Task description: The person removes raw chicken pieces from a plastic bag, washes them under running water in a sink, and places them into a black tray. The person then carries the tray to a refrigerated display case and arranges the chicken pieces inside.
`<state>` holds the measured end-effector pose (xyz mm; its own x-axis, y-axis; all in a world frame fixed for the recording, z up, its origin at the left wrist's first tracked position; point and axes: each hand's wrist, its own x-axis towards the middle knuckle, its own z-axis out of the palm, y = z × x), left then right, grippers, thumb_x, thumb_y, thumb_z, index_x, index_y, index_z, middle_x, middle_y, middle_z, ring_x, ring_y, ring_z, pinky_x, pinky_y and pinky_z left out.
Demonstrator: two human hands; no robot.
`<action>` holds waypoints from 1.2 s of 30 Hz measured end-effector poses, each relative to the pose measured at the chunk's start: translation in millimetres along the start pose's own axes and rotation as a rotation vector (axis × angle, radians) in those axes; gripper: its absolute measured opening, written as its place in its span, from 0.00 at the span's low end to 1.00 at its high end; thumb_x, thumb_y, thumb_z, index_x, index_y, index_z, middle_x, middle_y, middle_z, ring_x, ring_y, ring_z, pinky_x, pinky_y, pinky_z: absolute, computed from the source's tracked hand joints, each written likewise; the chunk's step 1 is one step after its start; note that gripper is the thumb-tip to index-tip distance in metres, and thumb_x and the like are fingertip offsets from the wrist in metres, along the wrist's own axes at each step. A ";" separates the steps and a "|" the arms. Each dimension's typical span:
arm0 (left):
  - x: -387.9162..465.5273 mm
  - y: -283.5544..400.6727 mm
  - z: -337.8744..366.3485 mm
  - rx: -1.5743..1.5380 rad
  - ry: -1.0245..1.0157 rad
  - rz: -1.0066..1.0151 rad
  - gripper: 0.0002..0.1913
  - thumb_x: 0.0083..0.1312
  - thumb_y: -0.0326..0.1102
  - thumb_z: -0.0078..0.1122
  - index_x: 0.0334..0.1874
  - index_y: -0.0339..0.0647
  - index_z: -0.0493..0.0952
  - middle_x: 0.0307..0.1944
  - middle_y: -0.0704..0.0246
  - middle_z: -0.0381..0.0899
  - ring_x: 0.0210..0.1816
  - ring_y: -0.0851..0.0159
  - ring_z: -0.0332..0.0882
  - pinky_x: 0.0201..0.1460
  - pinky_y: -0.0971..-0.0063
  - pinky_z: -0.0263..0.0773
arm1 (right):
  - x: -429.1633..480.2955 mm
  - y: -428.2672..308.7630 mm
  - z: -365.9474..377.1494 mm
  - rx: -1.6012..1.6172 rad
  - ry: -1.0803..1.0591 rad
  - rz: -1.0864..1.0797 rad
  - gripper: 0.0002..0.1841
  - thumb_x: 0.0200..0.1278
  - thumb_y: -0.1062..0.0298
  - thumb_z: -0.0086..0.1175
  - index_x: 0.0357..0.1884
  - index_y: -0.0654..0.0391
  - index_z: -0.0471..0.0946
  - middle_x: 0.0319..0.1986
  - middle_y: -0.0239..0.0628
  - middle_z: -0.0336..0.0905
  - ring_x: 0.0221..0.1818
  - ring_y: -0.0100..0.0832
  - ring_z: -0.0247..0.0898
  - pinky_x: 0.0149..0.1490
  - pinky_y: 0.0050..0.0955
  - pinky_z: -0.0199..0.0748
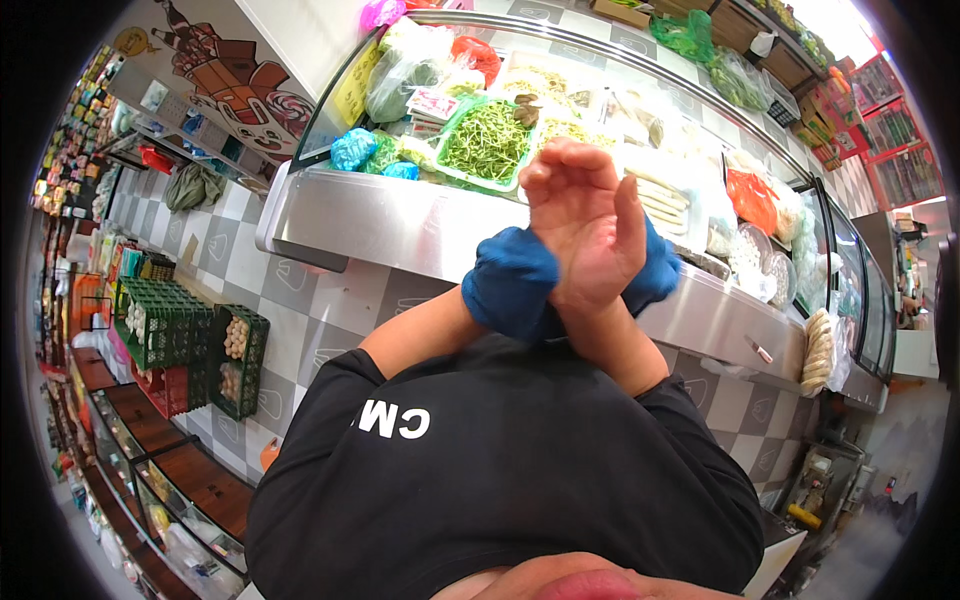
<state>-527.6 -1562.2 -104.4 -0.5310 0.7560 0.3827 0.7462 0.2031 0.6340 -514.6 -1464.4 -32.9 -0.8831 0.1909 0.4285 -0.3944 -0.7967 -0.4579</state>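
Note:
My right hand is raised palm up over the front of a refrigerated display counter, fingers loosely curled and thumb apart, holding nothing. A blue cloth wraps around behind its wrist, with a loose end showing on the far side. My left forearm leads into the cloth, which covers my left hand and is gripped by it. Behind the hands, a green-rimmed basket of cut green vegetable stems stands in the counter. Long white food pieces lie in a tray to the right.
A steel ledge runs along the counter's front, with a small knife at its right. Red plastic bags and a bagged bundle sit farther right. Green egg crates stand on the checkered floor at left, near shelves.

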 end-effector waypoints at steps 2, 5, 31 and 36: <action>7.8 3.1 3.2 -0.055 0.030 0.058 0.19 0.55 0.46 0.63 0.45 0.43 0.76 0.43 0.56 0.78 0.47 0.51 0.76 0.46 0.61 0.70 | 0.5 -1.1 -8.9 -0.134 0.037 -0.066 0.22 0.74 0.53 0.39 0.47 0.64 0.72 0.45 0.49 0.74 0.46 0.40 0.70 0.57 0.37 0.66; 24.5 20.7 -4.7 -0.129 -0.012 0.038 0.18 0.55 0.44 0.62 0.43 0.41 0.76 0.40 0.57 0.78 0.45 0.52 0.77 0.44 0.62 0.69 | -3.5 -0.5 -13.5 -0.202 0.259 -0.129 0.19 0.72 0.55 0.39 0.43 0.64 0.71 0.40 0.50 0.75 0.41 0.39 0.70 0.52 0.36 0.68; 32.9 18.7 -2.1 0.004 -0.187 -0.209 0.23 0.71 0.49 0.50 0.60 0.40 0.67 0.57 0.56 0.70 0.60 0.57 0.70 0.64 0.65 0.63 | -54.3 -18.4 -62.4 -1.942 -0.253 -0.185 0.48 0.50 0.28 0.58 0.60 0.65 0.72 0.51 0.51 0.74 0.56 0.53 0.68 0.65 0.52 0.55; 8.8 -19.2 53.6 -0.602 0.083 -0.303 0.07 0.75 0.40 0.47 0.42 0.47 0.71 0.38 0.73 0.73 0.41 0.73 0.72 0.45 0.77 0.71 | -50.9 -4.7 -88.7 -1.764 -0.149 -0.248 0.28 0.62 0.41 0.56 0.39 0.63 0.75 0.29 0.49 0.74 0.34 0.51 0.70 0.43 0.44 0.65</action>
<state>-525.1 -1526.2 -149.2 -0.7280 0.6656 0.1645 0.2186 -0.0020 0.9758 -490.3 -1419.5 -121.6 -0.7780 0.0710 0.6243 -0.3677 0.7542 -0.5440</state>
